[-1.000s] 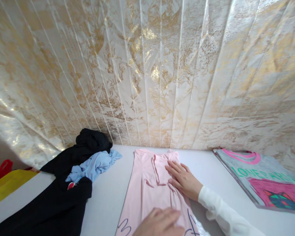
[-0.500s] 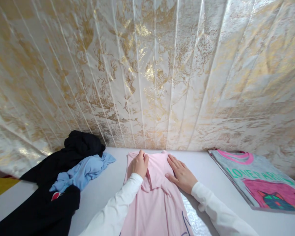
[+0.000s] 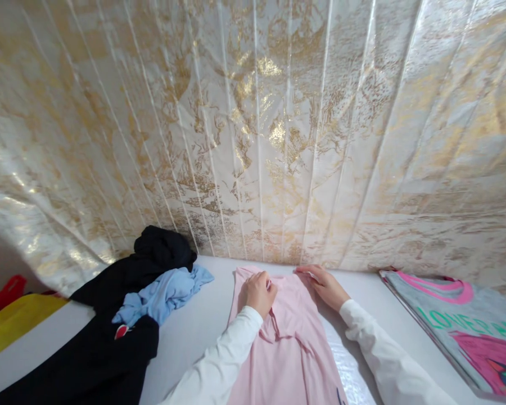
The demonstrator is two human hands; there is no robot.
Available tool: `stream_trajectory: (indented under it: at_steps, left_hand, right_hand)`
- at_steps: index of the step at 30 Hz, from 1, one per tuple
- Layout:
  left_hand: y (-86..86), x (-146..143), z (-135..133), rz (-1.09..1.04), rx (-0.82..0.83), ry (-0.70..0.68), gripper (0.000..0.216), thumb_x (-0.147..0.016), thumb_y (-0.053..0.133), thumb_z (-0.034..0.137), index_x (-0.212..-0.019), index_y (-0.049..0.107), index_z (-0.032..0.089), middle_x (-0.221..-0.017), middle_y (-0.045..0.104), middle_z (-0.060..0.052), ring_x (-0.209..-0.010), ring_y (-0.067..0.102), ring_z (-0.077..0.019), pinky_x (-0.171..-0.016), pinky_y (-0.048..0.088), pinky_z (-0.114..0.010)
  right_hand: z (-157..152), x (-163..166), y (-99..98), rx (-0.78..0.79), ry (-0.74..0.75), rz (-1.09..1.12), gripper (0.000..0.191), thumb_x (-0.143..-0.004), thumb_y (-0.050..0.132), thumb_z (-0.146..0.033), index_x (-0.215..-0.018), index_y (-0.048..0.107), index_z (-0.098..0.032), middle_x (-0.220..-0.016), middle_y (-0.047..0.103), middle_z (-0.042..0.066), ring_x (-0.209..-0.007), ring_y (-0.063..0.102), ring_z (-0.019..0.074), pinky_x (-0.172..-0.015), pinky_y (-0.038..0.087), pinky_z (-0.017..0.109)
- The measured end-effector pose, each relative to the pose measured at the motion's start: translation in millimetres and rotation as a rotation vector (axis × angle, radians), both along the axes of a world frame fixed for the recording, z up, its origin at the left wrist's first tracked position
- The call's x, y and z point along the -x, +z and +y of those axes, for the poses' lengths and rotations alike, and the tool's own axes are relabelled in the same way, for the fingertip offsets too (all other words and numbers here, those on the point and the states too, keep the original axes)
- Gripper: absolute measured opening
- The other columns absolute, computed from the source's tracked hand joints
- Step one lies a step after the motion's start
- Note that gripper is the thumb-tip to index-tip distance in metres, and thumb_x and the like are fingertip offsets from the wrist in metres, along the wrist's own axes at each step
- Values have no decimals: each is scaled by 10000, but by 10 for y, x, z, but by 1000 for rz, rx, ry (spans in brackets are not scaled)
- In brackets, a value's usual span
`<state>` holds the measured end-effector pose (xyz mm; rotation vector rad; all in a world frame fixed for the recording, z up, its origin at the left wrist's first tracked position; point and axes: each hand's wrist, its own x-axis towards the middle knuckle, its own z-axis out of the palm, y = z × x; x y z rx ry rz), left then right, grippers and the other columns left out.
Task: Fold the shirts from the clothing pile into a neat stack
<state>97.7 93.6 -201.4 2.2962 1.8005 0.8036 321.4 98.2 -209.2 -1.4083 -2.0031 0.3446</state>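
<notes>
A pink garment (image 3: 282, 363) is laid lengthwise on the white bench (image 3: 183, 343), its far end set close to the gold-patterned sheet (image 3: 274, 135) and its near end cut off by the lower edge of the view. The step in hand is judged to be the arranging of that far end: both hands are brought to it, and a loose, puckered flap is seen just nearer than the left hand (image 3: 259, 293). That hand is rested on the garment's far left part, its fingers curled in towards the thumb — whether cloth is pinched there cannot be told, since the fingertips are hidden. The right hand (image 3: 324, 287) is laid at the garment's far right corner, its fingers held long and close together, with the tips brought to the edge; its thumb is not clearly shown, so a grip cannot be confirmed.

For the next move, both corners would seem to need an even hold, so that the flap can be drawn flat without skewing.

Left of the garment, black clothing (image 3: 67, 360) and a crumpled blue cloth (image 3: 164, 295) are heaped; well to its right, a folded grey shirt (image 3: 430, 298) is placed.
</notes>
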Motion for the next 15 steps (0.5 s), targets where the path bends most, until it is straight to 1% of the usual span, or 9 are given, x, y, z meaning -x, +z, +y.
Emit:
stream_trajectory:
  at_steps: [2, 4, 7, 10, 15]
  left_hand:
    - [-12, -26, -12, -8, 4, -22, 197, -741, 530, 131, -615, 401, 213, -670, 531, 14, -716, 521, -161, -655, 328, -252]
    - [-29, -41, -12, -20, 9, -42, 197, -745, 517, 120, -621, 396, 214, -670, 520, 16, -710, 517, -158, -658, 330, -252]
    - [-50, -41, 0, -37, 15, -67, 192, -760, 495, 103, -636, 399, 213, -677, 507, 18, -709, 514, -154, -663, 334, -253]
    - [-56, -33, 7, -43, 18, -81, 189, -765, 502, 98, -651, 406, 213, -687, 503, 19, -717, 516, -155, -664, 341, -254]
    - [-71, -39, 12, -37, 19, -80, 180, -778, 531, 105, -680, 424, 213, -710, 515, 14, -721, 525, -163, -668, 364, -261]
  right_hand:
    - [20, -19, 19, 6, -11, -33, 319, -812, 441, -267, -1043, 659, -234, -955, 663, 64, -960, 558, 220, -887, 402, 375]
    - [10, -68, 27, 13, -54, -76, 263, -802, 486, -316, -959, 685, -244, -860, 659, 59, -893, 541, 236, -870, 373, 411]
    - [-15, -139, 22, 18, -110, -135, 216, -803, 505, -356, -847, 685, -245, -775, 653, 48, -831, 516, 245, -828, 347, 428]
    - [-19, -141, 1, 5, -128, -180, 190, -803, 513, -344, -823, 674, -244, -739, 653, 39, -815, 512, 245, -786, 350, 402]
    - [22, -99, -37, -44, -145, -228, 183, -815, 499, -332, -802, 652, -233, -735, 653, 48, -818, 523, 250, -739, 375, 369]
